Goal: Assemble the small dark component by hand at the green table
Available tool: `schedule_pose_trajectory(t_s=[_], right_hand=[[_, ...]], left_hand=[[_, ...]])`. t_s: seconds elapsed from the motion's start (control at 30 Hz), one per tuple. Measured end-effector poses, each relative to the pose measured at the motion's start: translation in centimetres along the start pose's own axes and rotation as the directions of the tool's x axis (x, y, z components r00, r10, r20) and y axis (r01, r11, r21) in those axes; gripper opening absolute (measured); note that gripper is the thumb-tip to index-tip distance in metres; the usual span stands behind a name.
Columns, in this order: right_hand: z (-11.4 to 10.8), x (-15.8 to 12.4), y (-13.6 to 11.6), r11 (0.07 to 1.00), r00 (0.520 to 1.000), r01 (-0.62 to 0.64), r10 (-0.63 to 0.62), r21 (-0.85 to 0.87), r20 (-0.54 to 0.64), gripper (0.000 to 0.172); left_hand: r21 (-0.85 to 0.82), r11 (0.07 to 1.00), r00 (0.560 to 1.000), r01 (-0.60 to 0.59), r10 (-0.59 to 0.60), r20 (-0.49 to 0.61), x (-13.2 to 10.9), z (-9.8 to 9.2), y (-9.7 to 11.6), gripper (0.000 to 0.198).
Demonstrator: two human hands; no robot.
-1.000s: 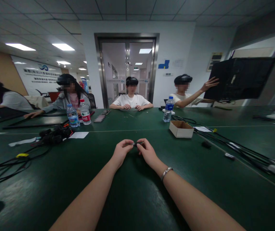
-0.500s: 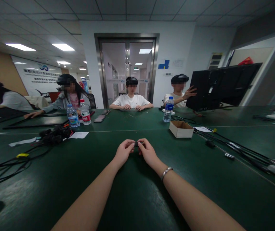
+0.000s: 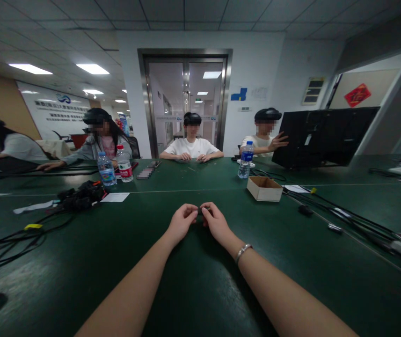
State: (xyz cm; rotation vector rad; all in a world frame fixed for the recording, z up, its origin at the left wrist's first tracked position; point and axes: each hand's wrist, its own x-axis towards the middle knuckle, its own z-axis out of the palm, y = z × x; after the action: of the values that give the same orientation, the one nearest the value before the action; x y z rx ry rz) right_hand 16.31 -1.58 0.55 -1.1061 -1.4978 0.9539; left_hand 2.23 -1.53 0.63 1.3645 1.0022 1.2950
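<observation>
In the middle of the head view, my left hand [image 3: 182, 221] and my right hand [image 3: 216, 220] meet just above the green table [image 3: 193, 281]. Their thumbs and forefingers pinch a small dark object [image 3: 200, 211] from both sides. Fingertips cover most of it, so its kind does not show. Both wrists point inward, and a silver bracelet [image 3: 244, 252] circles the right one. Beyond the right hand stands an open cardboard box [image 3: 264, 191].
Bottles [image 3: 245, 161] stand farther back. Black gear [image 3: 83, 195] and cables [image 3: 7, 245] lie left; more cables [image 3: 354, 220] run along the right. A person across [image 3: 192, 147] rests both hands on the table. Another person's hand [image 3: 278, 141] holds a large black monitor [image 3: 323, 138].
The monitor at the right has tilted and lowered, uncovering more of a red wall sign. The person holding it has shifted right. My hands have barely moved.
</observation>
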Motion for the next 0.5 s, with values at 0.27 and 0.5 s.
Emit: schedule_pose_trajectory(t_s=[0.27,0.5], right_hand=[[0.01,0.03,0.18,1.0,1.0,0.007,-0.007,0.009,0.01,0.022],[-0.08,0.04,0.08,1.0,1.0,-0.002,0.002,0.007,0.004,0.021]], left_hand=[[-0.086,0.978,0.981,0.188,-0.191,-0.038,0.38,0.1,-0.07,0.034],[-0.016,0.999,0.999,0.029,-0.029,0.017,-0.01,-0.02,-0.02,0.023]])
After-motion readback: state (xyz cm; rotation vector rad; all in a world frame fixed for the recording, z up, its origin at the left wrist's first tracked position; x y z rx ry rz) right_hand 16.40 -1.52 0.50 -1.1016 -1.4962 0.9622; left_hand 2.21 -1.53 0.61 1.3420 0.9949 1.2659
